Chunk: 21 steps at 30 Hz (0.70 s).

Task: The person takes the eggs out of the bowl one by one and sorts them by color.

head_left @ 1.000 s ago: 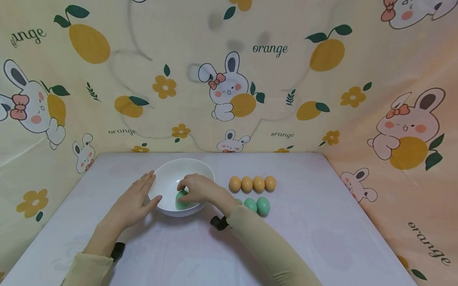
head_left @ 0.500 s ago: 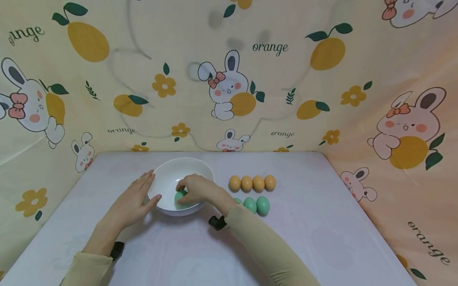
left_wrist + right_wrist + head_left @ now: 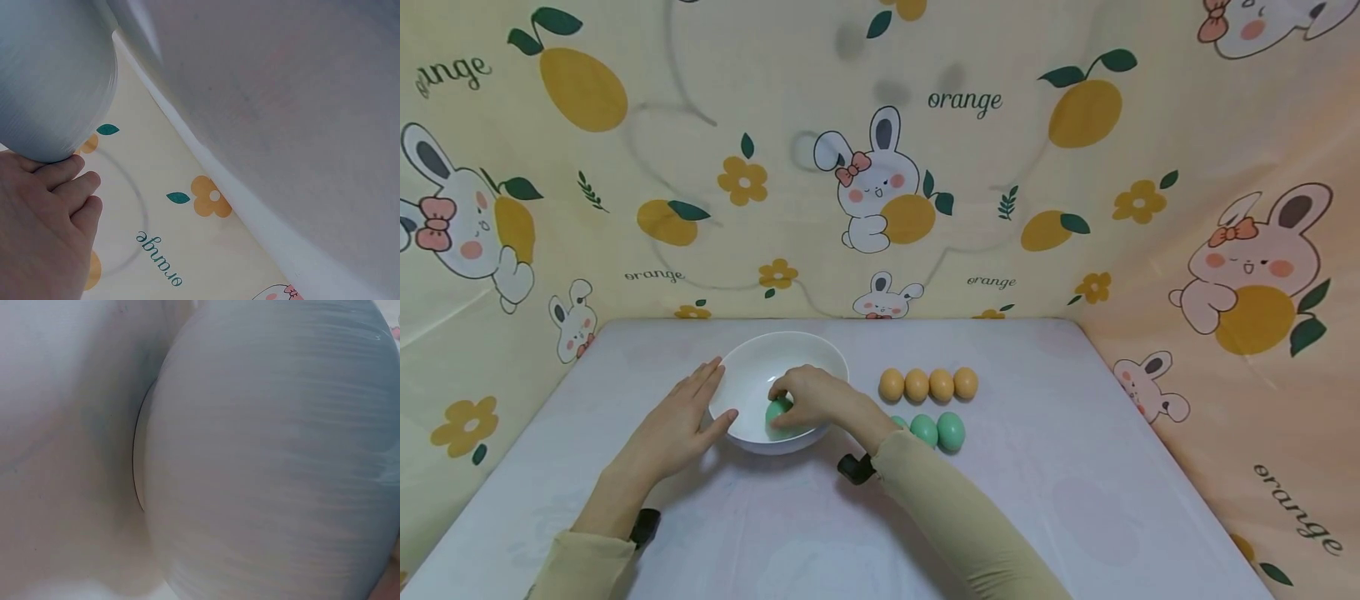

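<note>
A white bowl stands on the table, left of centre. My right hand reaches over its near right rim and pinches a green egg inside, low near the front wall. Against the bowl's left side rests my left hand, fingers straight and thumb at the near rim. In the left wrist view its fingers touch the bowl's outer wall. The right wrist view is mostly filled by the bowl's outside, with only a sliver of the hand at the lower right edge.
Several orange eggs stand in a row to the right of the bowl. Nearer, a row of green eggs is partly hidden by the right forearm. A patterned cloth with rabbits and oranges hangs behind the white-covered table.
Almost nothing differs. The right hand and the green egg have shifted very slightly left in the bowl over the last second; the left hand stays in place.
</note>
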Tool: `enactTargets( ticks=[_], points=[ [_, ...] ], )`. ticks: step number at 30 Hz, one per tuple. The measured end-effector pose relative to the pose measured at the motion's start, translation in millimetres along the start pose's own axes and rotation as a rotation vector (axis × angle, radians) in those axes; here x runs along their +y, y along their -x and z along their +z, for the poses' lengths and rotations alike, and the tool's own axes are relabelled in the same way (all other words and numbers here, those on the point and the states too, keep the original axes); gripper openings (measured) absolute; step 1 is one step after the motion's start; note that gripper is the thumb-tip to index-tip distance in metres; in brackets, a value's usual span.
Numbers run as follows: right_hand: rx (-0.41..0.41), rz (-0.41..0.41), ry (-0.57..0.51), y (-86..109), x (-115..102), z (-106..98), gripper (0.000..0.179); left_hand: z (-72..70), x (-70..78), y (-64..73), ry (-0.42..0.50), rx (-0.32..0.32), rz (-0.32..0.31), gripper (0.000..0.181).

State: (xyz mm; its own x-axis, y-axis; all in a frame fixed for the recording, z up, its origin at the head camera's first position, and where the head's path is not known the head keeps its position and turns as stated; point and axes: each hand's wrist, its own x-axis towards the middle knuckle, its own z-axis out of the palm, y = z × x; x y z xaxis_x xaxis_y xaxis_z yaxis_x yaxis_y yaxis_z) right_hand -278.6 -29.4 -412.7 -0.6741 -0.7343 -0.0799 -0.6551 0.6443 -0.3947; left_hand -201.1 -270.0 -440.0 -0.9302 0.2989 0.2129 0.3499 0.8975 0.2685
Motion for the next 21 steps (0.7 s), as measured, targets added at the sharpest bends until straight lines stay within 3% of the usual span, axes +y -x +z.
enactTargets(
  ticks=[21],
  points=[
    [0.179, -0.03, -0.075, 21.1, 2, -9, 0.043, -0.4, 0.0, -0.2, -0.001, -0.013, -0.006, 0.083]
  ],
)
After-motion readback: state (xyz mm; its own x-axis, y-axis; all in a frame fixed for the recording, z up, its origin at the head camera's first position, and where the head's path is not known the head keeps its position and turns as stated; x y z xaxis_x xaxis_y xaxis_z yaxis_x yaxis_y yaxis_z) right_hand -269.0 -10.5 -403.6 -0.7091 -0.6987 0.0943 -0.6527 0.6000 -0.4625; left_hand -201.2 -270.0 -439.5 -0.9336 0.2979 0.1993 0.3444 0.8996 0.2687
